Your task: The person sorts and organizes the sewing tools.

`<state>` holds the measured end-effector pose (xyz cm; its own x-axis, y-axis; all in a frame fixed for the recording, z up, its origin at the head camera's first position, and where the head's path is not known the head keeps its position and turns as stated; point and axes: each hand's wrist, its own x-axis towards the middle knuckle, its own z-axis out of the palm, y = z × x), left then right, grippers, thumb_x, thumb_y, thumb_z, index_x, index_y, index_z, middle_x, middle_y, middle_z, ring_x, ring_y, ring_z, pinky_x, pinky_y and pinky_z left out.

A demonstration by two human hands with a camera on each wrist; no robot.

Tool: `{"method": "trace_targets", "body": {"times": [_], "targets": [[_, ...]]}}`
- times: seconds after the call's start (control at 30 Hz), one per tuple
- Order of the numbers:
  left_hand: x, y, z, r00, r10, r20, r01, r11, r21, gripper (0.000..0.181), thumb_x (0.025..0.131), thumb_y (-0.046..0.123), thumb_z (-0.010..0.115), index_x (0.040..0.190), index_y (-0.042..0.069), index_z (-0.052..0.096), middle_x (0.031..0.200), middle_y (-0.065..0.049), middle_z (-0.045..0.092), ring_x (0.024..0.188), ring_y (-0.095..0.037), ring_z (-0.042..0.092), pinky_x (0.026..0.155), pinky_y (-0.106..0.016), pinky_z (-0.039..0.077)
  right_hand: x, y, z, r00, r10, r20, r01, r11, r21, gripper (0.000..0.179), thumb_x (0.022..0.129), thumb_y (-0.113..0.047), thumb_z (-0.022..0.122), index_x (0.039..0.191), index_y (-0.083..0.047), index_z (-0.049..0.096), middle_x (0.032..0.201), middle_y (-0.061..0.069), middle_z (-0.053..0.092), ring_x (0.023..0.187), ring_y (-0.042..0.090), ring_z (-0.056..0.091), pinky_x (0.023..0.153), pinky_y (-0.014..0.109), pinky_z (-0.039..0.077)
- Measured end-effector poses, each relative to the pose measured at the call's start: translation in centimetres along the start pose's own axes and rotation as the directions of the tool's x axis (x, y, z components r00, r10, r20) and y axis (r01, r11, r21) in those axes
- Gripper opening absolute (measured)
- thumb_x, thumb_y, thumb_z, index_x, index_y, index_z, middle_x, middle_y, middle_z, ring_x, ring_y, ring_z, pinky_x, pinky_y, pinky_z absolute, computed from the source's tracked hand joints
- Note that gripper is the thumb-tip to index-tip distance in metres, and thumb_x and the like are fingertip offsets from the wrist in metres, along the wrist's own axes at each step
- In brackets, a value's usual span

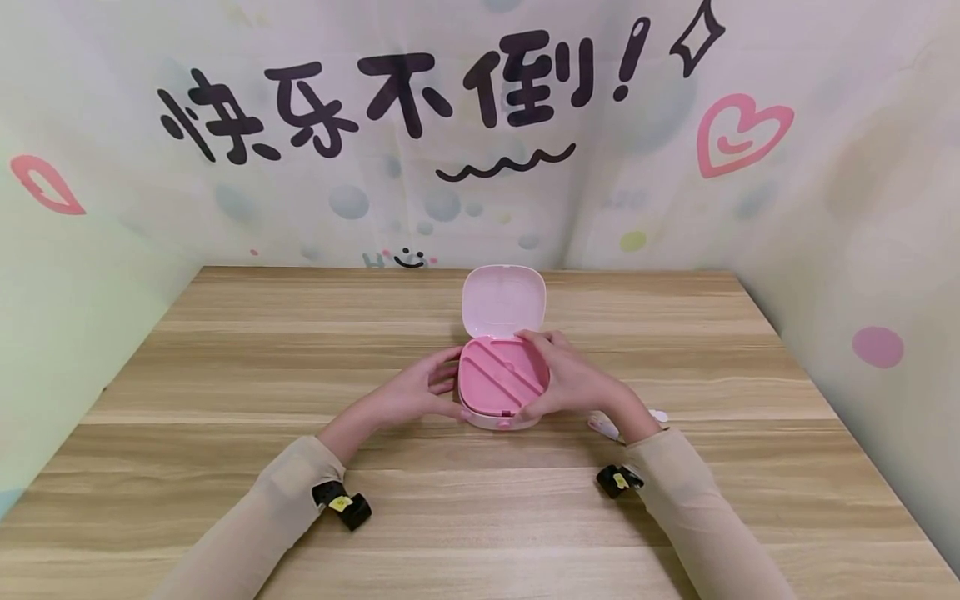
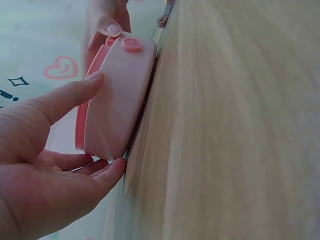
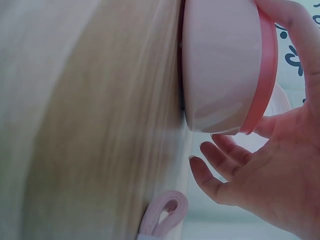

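A small flip-lid box (image 1: 491,423) stands on the table with its pale pink lid (image 1: 504,300) raised at the back. Its body is whitish, with a round pink button (image 2: 132,44) on the front. Inside sits a pink tray (image 1: 491,379) with diagonal dividers, its rim standing above the body. My left hand (image 1: 416,387) holds the box's left side, thumb on the front wall and fingers curled round the far side. The right hand (image 1: 573,379) grips the right side at the tray's pink rim, thumb in front and index finger behind; its other fingers are spread off the wall.
Beside the right wrist lies a small light-coloured item (image 1: 603,426), partly under the forearm. A folded pink strap (image 3: 165,212) shows there in the right wrist view. The wooden table (image 1: 300,333) ends at a printed cloth backdrop (image 1: 300,200).
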<state>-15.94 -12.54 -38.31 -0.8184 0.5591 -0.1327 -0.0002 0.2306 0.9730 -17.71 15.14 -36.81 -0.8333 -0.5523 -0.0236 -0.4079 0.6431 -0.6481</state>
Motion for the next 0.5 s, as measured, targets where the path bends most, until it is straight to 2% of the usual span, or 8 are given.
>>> {"method": "trace_targets", "body": {"times": [0.5], "targets": [[-0.02,-0.02,0.13,1.000,0.012,-0.004,-0.012,1.000,0.006,0.094,0.082,0.000,0.080,0.157,0.000,0.023,0.161,-0.023,0.027,0.147,-0.040,0.031,0.119,-0.045,0.035,-0.01,-0.02,0.03,1.000,-0.003,0.021,0.003,1.000,0.006,0.121,0.058,-0.041,0.093,0.155,-0.007,0.030,0.138,0.023,0.040,0.122,0.034,0.045,0.105,0.052,0.047]]}}
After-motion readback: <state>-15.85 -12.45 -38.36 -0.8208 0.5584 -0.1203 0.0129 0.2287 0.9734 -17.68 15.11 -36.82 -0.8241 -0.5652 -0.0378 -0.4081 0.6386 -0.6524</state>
